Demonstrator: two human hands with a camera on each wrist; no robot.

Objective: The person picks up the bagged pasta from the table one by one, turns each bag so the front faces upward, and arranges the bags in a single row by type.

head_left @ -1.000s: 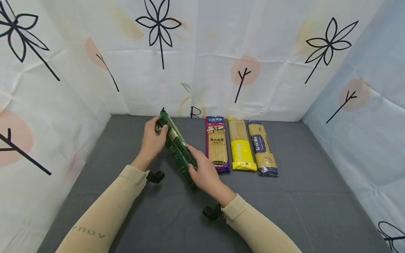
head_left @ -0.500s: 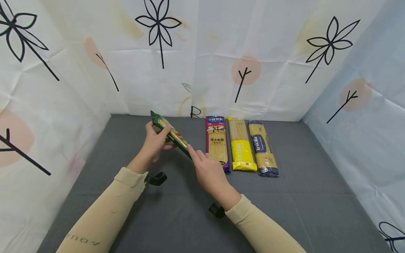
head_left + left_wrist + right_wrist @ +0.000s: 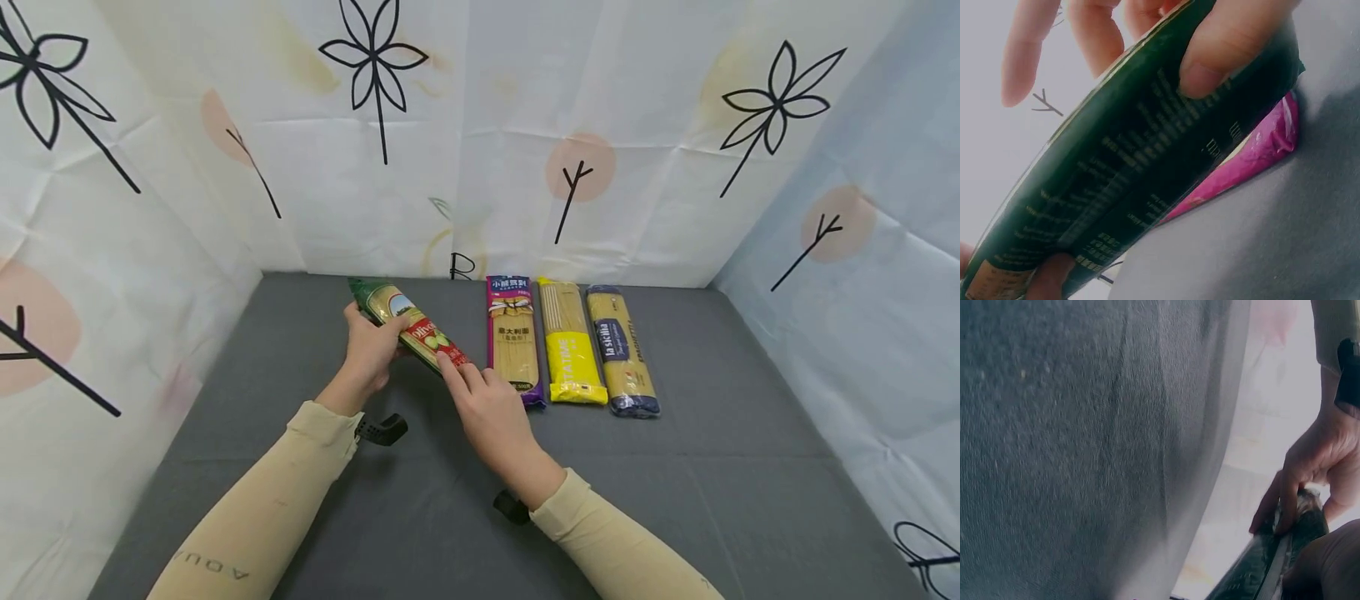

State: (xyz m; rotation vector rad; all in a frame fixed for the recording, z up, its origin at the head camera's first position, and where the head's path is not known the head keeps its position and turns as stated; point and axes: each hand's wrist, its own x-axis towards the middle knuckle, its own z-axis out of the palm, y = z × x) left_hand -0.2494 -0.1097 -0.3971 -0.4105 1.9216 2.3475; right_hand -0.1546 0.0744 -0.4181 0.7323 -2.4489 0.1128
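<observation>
A green packet of spaghetti with a red "Oliv…" label is held aslant above the table by both hands. Its front faces up in the head view; the dark back with fine print shows in the left wrist view. My left hand grips the upper left end, thumb across the front. My right hand holds the lower right end, fingers over the front. From below, the right thumb presses on the back. The right wrist view catches the left hand round the far end.
Three more pasta packets lie side by side at the back right: a purple-and-pink one, a yellow one and one with a dark blue label. A grey cloth covers the table; patterned white curtains enclose it.
The packet has been rolled over from its dark green printed back to its red-labelled front. Its upper end has moved left and down, and the right hand has shifted slightly rightward.
</observation>
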